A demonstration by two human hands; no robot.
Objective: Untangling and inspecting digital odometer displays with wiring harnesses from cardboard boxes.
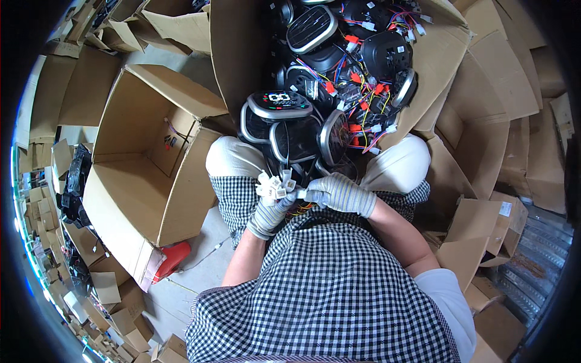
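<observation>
My left hand (pixel 269 213), in a striped knit glove, is closed round a bunch of white plug connectors (pixel 277 184) in front of my lap. From the other side my right hand (pixel 344 195), gloved the same way, has its fingers closed on a single white connector (pixel 302 193) between the two hands. Red and yellow wires (pixel 301 209) show just below them. Beyond my hands lie several black display units with silver rims. One display unit (pixel 279 104) is lit with white digits and small coloured marks; another unit (pixel 295 141) leans dark below it.
A large cardboard box (pixel 242 57) ahead holds many units and wires with red and white plugs (pixel 363 106). At left stands an open carton (pixel 134 187), with a red object (pixel 172 261) by its lower corner. More cartons (pixel 475 130) crowd the right.
</observation>
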